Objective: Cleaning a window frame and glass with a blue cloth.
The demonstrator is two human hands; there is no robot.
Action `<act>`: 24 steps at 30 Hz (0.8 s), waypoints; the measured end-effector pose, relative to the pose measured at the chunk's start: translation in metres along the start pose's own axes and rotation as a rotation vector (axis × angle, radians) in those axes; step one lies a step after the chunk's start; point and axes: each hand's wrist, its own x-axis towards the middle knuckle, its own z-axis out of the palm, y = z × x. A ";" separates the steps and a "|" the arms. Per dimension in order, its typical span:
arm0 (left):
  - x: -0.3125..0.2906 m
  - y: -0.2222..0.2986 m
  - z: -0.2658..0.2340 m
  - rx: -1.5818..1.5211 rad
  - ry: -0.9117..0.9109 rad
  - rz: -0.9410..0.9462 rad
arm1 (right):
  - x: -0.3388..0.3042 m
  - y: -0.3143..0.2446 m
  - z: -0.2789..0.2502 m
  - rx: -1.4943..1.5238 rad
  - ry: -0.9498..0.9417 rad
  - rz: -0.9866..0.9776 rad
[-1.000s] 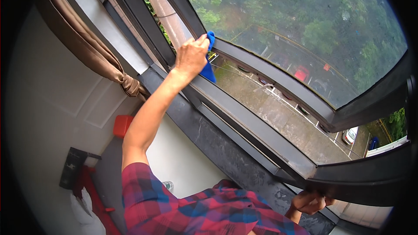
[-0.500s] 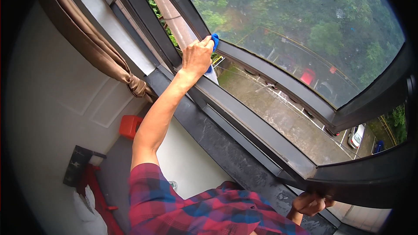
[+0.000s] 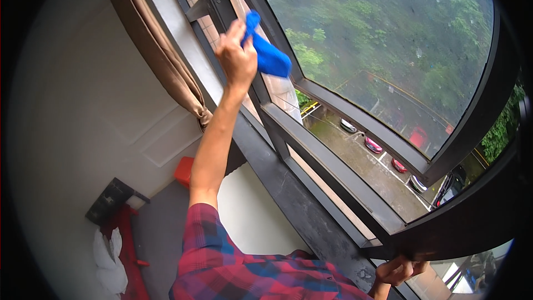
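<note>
- Near the lower left of the frame, a red-orange boxy item (image 3: 184,171) sits close behind the left forearm; whether it is a container, and what it might hold, cannot be told from this angle.
- Lower down on that side, a crumpled white bundle (image 3: 109,258) lies against a red object (image 3: 132,261); its inside is hidden.
- The blue cloth (image 3: 270,57) is at the upper middle, pinched near its upper end between the thumb and fingers of the left hand (image 3: 236,58). Its loose part spreads down and right of the knuckles, in front of the gap beside the glass pane (image 3: 383,39). Hand and cloth are slightly blurred.
- The right hand (image 3: 401,269), at the lower right and well apart from the cloth, has its fingers curled up against the underside of a black window frame (image 3: 444,239); whether they grip it cannot be told.
- A dark sill (image 3: 288,189) runs diagonally between the two hands, below the window opening.
- At lower left, a black panel (image 3: 114,201) carries pale marks, too small to make out as writing.
</note>
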 end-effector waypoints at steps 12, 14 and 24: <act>0.150 -0.011 0.037 0.509 0.238 0.486 | -0.022 0.010 -0.005 -0.074 -0.037 0.014; 0.129 -0.013 0.034 0.446 0.215 0.513 | -0.020 0.013 -0.010 -0.075 -0.032 0.005; -0.020 -0.022 0.046 0.495 -0.266 0.551 | -0.024 0.019 -0.001 -0.090 0.034 -0.056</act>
